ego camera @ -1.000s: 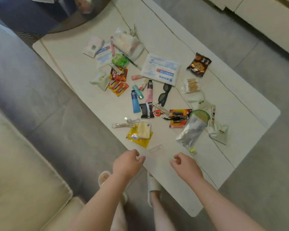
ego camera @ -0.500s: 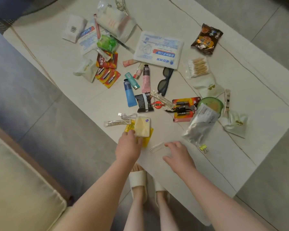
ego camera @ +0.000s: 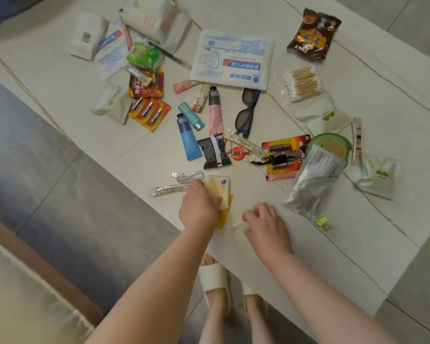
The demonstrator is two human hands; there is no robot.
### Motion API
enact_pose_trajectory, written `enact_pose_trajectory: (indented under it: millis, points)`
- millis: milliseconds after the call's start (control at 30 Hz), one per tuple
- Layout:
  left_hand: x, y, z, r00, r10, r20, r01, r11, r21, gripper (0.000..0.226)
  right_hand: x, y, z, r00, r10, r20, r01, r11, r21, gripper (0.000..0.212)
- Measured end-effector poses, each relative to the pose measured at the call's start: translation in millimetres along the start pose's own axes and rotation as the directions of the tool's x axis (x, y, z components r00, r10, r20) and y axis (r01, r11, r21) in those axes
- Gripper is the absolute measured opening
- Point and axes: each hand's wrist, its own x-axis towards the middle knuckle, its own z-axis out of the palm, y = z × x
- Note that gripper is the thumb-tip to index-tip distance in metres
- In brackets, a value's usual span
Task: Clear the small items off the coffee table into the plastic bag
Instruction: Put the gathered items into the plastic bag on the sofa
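The left hand (ego camera: pixel 199 206) is laid on a pale yellow packet (ego camera: pixel 217 191), with the fingers curled over its near edge; the packet appears gripped, though the grip itself is hidden under the hand. The packet lies on top of a yellow sachet (ego camera: pixel 224 214), near the front edge of the desk (ego camera: pixel 333 256). The right hand (ego camera: pixel 265 225) is set just beside it, with fingertips pinched on a small clear item (ego camera: pixel 237 228) that rests on the desk.

Just left of the left hand, a clear tube (ego camera: pixel 168 190) and a white USB cable (ego camera: pixel 188 175) are seen. To the right of the right hand, a silver pouch (ego camera: pixel 314 181) lies tilted, with a yellow binder clip (ego camera: pixel 322 221) at its lower end. Behind the pouch, a green round item (ego camera: pixel 329 144) and a battery card (ego camera: pixel 284 155) are placed.

Further back, a black wrapper (ego camera: pixel 214 152), a blue tube (ego camera: pixel 188 137), a teal lighter (ego camera: pixel 191 115), a pink tube (ego camera: pixel 214 111) and dark glasses (ego camera: pixel 248 109) are clustered in the middle. More battery packs (ego camera: pixel 149 111) lie to the left. A mask packet (ego camera: pixel 233 59), cotton swabs (ego camera: pixel 302 81) and a brown snack bag (ego camera: pixel 313 33) lie at the far side. No bag for collecting is clearly made out. White slippers (ego camera: pixel 215 284) are seen below the desk edge.
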Motion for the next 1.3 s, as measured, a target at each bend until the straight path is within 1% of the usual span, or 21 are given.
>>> enact_pose_trajectory:
  millis: [67,100,167,233,333,400,433,533,633,767,833,900,1033,1100,1200,1300]
  points:
    - [-1.5,2.2,-0.5,1.000,0.015,0.008,-0.015,1.000,0.025,0.036,-1.0,3.8,-4.9,1.000,0.009,0.024,-0.009,1.000,0.029,0.023]
    - [-3.6,3.6,-0.9,0.999,0.035,0.022,-0.037,0.998,0.059,0.033,-2.6,6.6,-9.5,0.999,0.037,0.032,-0.038,0.998,0.053,0.023]
    - [-9.8,6.5,-1.6,0.994,0.087,0.067,-0.095,0.989,0.114,0.030,-6.6,15.5,-22.4,0.991,0.129,0.019,-0.130,0.987,0.098,0.022]
    - [-18.0,11.3,-2.0,0.986,0.131,0.101,-0.142,0.983,0.114,0.030,-11.2,28.7,-33.0,0.975,0.222,0.005,-0.220,0.963,0.157,0.024]
    - [-30.4,21.6,-0.5,0.971,0.198,0.131,-0.213,0.971,0.113,0.027,-17.7,53.0,-46.2,0.926,0.377,-0.007,-0.367,0.905,0.215,0.020]
    - [-35.9,30.4,1.8,0.960,0.235,0.153,-0.252,0.962,0.108,0.024,-21.2,70.0,-54.1,0.882,0.471,-0.007,-0.460,0.864,0.207,0.020]
    - [-37.6,35.4,3.2,0.955,0.248,0.164,-0.267,0.958,0.104,0.023,-22.9,77.6,-56.5,0.869,0.495,0.002,-0.486,0.852,0.193,0.021]
    - [-39.3,51.7,8.4,0.940,0.286,0.189,-0.308,0.946,0.103,0.022,-25.6,95.6,-53.5,0.852,0.520,0.068,-0.524,0.839,0.144,0.024]
    - [-35.5,69.3,15.0,0.923,0.337,0.184,-0.357,0.930,0.086,0.022,-23.9,105.8,-42.3,0.829,0.546,0.122,-0.559,0.815,0.151,0.029]
    - [-26.1,92.3,20.7,0.907,0.402,0.127,-0.413,0.908,0.070,0.023,-20.8,113.0,-35.6,0.817,0.567,0.105,-0.575,0.790,0.214,0.021]
    - [-22.8,100.9,21.0,0.901,0.427,0.075,-0.433,0.895,0.103,0.027,-22.2,116.0,-36.2,0.824,0.556,0.109,-0.562,0.781,0.273,0.017]
    - [-20.6,108.2,20.4,0.890,0.454,0.040,-0.455,0.878,0.150,0.028,-23.5,119.1,-36.4,0.832,0.542,0.118,-0.552,0.784,0.285,0.013]
    - [-19.1,125.2,25.3,0.839,0.535,0.099,-0.544,0.821,0.173,0.023,-21.3,126.0,-38.3,0.834,0.537,0.127,-0.551,0.802,0.232,0.017]
    - [-19.0,134.2,30.5,0.826,0.552,0.111,-0.563,0.805,0.184,0.020,-18.9,130.2,-42.7,0.838,0.527,0.140,-0.545,0.815,0.198,0.018]
    - [-18.6,144.6,38.1,0.845,0.526,0.099,-0.534,0.815,0.225,0.018,-17.8,134.8,-48.6,0.858,0.491,0.151,-0.513,0.834,0.204,0.021]
    - [-18.6,148.8,44.5,0.875,0.480,0.059,-0.479,0.843,0.246,0.018,-17.4,135.5,-52.8,0.869,0.478,0.123,-0.494,0.839,0.228,0.022]
